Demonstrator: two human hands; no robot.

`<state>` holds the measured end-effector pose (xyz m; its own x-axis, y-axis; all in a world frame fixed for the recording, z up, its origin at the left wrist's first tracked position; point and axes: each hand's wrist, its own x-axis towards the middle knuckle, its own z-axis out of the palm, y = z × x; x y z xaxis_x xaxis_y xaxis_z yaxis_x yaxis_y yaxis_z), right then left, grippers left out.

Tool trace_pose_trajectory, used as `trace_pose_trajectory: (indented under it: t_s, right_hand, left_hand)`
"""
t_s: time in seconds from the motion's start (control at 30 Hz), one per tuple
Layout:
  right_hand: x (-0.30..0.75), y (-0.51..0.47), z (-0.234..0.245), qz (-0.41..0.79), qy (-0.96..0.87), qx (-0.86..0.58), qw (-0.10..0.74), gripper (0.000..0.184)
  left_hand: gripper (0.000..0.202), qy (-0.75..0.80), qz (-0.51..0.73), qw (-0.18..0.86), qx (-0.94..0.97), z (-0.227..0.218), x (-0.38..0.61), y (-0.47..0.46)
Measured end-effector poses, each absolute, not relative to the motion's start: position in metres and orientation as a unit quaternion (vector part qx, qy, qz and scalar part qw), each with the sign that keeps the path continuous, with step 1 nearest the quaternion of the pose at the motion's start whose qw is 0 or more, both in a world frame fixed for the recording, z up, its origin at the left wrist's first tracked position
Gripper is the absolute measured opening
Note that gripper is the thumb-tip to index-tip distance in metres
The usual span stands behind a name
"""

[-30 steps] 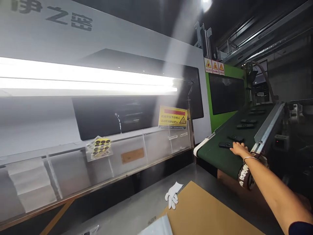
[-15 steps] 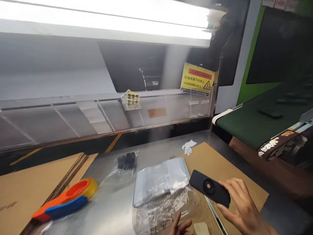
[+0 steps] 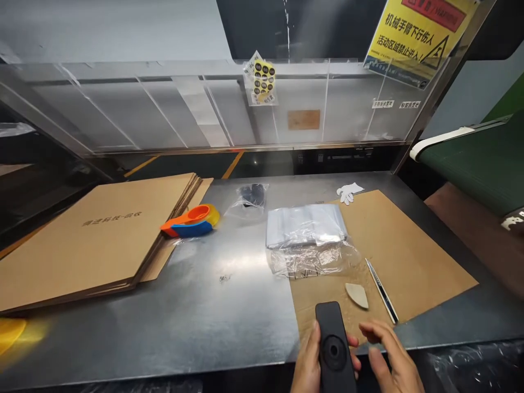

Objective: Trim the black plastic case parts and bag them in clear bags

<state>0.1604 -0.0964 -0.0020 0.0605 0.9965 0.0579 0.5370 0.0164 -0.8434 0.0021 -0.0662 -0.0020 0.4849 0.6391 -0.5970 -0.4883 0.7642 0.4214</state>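
Left hand (image 3: 307,364) grips a matte black, oblong part (image 3: 329,322) with a circular central ring, at the smooth metal worktop's (image 3: 237,333) near edge; right hand (image 3: 393,361), fingers parted and curved, beside it.

Blk part (image 3: 334,330) is matt, prob. plastic, tabletop (image 3: 241,311) shiny metal, brn sheet (image 3: 413,251) matt cardbd, bag (image 3: 315,259) glossy plastic.
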Motion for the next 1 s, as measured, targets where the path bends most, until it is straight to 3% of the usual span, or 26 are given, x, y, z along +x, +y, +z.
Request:
trace_pose_trajectory:
  t_s: [0.1,0.27,0.43,1.0]
  right_hand:
    - [0.161,-0.084,0.004,0.428,-0.538,-0.63,0.36,0.037]
    - [0.153,-0.076,0.015,0.586,-0.437,-0.584,0.352,0.045]
    - [0.148,-0.08,0.013,0.705,-0.341,-0.521,0.339,0.051]
    - [0.154,-0.082,0.004,0.724,-0.339,-0.481,0.361,0.043]
  left_hand:
    - [0.081,0.383,0.302,0.866,0.11,-0.001,0.001,-0.074]
    - [0.068,0.398,0.33,0.844,0.142,0.006,0.003,-0.081]
    - [0.07,0.385,0.279,0.873,0.108,0.003,0.003,-0.084]
    - [0.072,0.418,0.31,0.842,0.142,0.002,0.006,-0.088]
